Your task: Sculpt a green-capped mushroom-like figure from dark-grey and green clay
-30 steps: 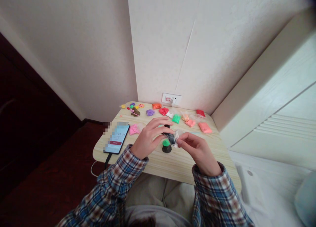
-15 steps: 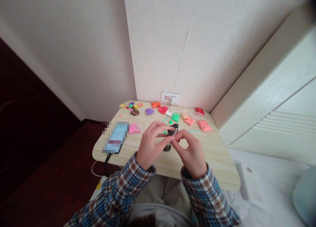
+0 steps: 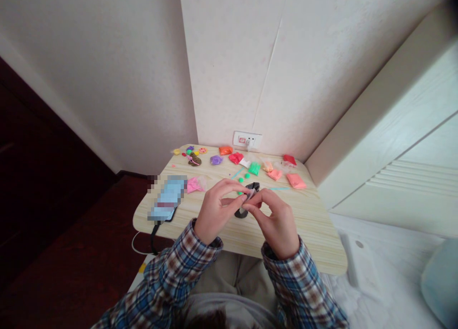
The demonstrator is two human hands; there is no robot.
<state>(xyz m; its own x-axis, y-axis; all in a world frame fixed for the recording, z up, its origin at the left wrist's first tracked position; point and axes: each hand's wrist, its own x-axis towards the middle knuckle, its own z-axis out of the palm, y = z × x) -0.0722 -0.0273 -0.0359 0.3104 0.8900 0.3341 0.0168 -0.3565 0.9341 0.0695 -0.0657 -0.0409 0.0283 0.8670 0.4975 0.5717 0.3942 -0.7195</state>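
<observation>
Left fingers (image 3: 236,206) and right fingers (image 3: 266,196) pinch the filmy wrapper (image 3: 251,194), closer together than before

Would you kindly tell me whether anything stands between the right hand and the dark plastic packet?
Nothing visible does: the right hand and left hand both pinch the dark plastic packet directly.

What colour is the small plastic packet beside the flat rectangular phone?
The small plastic packet is bright pink, as seen in the head view.
</observation>
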